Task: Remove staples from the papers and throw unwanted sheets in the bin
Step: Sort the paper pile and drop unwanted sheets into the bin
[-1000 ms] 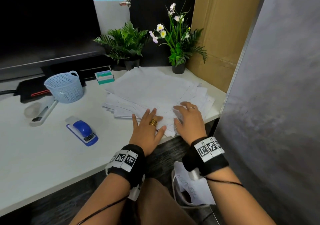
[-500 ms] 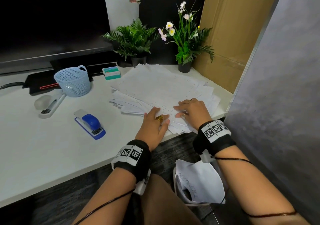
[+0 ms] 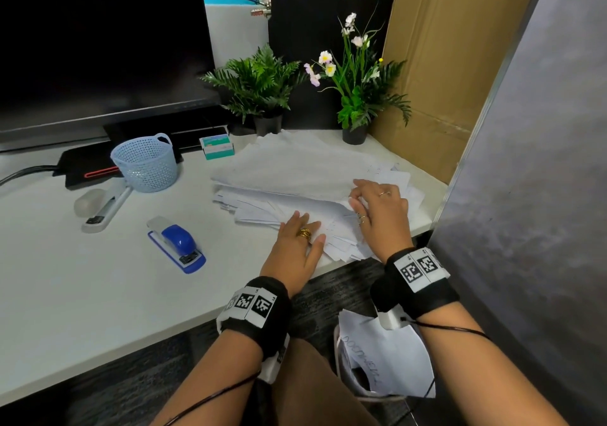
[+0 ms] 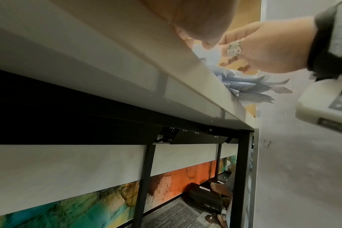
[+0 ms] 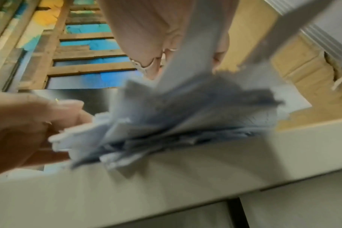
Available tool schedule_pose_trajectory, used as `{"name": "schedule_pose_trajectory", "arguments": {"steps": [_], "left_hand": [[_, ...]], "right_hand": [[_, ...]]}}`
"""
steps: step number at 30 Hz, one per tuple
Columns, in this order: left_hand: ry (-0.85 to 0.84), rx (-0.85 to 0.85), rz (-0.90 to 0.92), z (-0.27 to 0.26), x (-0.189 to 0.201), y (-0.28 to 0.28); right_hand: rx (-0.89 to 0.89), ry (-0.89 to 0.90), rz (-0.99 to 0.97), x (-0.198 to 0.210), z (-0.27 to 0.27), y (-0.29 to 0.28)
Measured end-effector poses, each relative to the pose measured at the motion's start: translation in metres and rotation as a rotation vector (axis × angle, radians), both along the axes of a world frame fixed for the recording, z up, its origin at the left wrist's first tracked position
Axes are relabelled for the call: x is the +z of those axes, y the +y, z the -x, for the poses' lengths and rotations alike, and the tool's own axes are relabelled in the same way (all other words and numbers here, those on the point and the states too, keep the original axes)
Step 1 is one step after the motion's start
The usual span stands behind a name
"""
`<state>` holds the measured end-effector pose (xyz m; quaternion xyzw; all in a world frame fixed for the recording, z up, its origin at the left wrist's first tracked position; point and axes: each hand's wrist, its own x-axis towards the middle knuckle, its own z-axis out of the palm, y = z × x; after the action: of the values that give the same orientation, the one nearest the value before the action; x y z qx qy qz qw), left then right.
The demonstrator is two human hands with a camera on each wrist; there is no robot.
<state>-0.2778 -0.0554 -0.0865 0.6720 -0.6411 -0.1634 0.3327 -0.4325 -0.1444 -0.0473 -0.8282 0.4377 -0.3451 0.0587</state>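
Note:
A loose pile of white papers (image 3: 295,176) lies fanned out on the right end of the white desk (image 3: 98,294), with corners hanging over the front edge. My left hand (image 3: 303,228) lies flat on the pile's near corners, fingers straight, pressing them down. To its right, my right hand (image 3: 358,197) has its fingers curled at a sheet's edge. In the right wrist view the sheet (image 5: 195,46) runs up between thumb and fingers, pinched and lifted off the papers (image 5: 176,123). A bin (image 3: 336,353) with a discarded sheet (image 3: 387,360) stands below the desk edge, under my right wrist.
A blue stapler (image 3: 179,245) and a white stapler (image 3: 105,209) lie left of the pile. Behind them are a blue mesh basket (image 3: 144,163) and a staple box (image 3: 216,146). Two potted plants (image 3: 358,97) and a monitor (image 3: 98,48) line the back. A grey partition (image 3: 532,195) closes the right.
My right hand has moved farther onto the pile, curled its fingers and lifted a sheet's edge. The left hand stays flat on the near corners.

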Motion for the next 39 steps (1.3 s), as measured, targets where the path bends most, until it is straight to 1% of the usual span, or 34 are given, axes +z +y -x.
{"name": "schedule_pose_trajectory", "arguments": {"steps": [2, 5, 6, 8, 10, 11, 13, 14, 16, 18, 19, 20, 23, 25, 28, 30, 33, 35, 37, 39], "left_hand": [[0.024, 0.011, 0.001, -0.001, -0.002, -0.001], [0.041, 0.012, 0.047, -0.002, -0.003, -0.001], [0.075, 0.012, 0.100, -0.002, -0.002, 0.000], [0.125, 0.026, 0.273, -0.002, 0.001, 0.005], [0.059, 0.048, 0.449, 0.000, 0.006, 0.012], [0.010, 0.051, 0.507, 0.001, 0.009, 0.016], [-0.083, 0.037, 0.567, 0.004, 0.017, 0.022], [-0.131, 0.021, 0.571, 0.003, 0.022, 0.024], [-0.222, 0.000, 0.530, 0.001, 0.030, 0.025], [-0.266, 0.000, 0.434, -0.002, 0.038, 0.024], [-0.275, -0.003, 0.365, -0.004, 0.041, 0.024], [-0.287, -0.015, 0.291, -0.007, 0.041, 0.024], [-0.401, -0.100, 0.085, -0.013, 0.037, 0.024], [-0.471, -0.167, -0.001, -0.013, 0.033, 0.023], [-0.540, -0.213, -0.067, -0.008, 0.029, 0.024], [-0.522, -0.208, -0.075, -0.006, 0.029, 0.026], [-0.461, -0.170, -0.050, -0.010, 0.032, 0.026], [-0.425, -0.132, 0.002, -0.016, 0.038, 0.026], [-0.386, -0.071, 0.144, -0.026, 0.050, 0.024], [-0.391, 0.012, 0.318, -0.032, 0.069, 0.022]], "right_hand": [[0.007, -0.063, 0.047, 0.007, 0.002, 0.007], [0.085, -0.261, -0.074, 0.013, 0.003, 0.018], [0.100, -0.314, -0.105, 0.015, 0.004, 0.021], [0.111, -0.422, -0.196, 0.017, 0.007, 0.024], [0.065, -0.539, -0.312, 0.016, 0.009, 0.026], [0.016, -0.603, -0.362, 0.015, 0.009, 0.026], [-0.108, -0.694, -0.430, 0.012, 0.010, 0.026], [-0.158, -0.709, -0.471, 0.010, 0.010, 0.024], [-0.188, -0.781, -0.653, 0.010, 0.011, 0.022], [-0.170, -0.909, -0.887, 0.012, 0.011, 0.020], [-0.175, -0.935, -0.961, 0.015, 0.012, 0.019], [-0.191, -0.939, -0.994, 0.016, 0.014, 0.017], [-0.198, -0.953, -0.987, 0.021, 0.019, 0.016], [-0.129, -0.930, -0.974, 0.023, 0.020, 0.020], [0.006, -0.753, -0.892, 0.023, 0.015, 0.031], [0.050, -0.681, -0.776, 0.021, 0.013, 0.037], [0.063, -0.656, -0.599, 0.027, 0.016, 0.041], [0.088, -0.714, -0.551, 0.033, 0.019, 0.044], [0.129, -0.775, -0.508, 0.042, 0.023, 0.047], [0.163, -0.800, -0.475, 0.049, 0.029, 0.048]]}}
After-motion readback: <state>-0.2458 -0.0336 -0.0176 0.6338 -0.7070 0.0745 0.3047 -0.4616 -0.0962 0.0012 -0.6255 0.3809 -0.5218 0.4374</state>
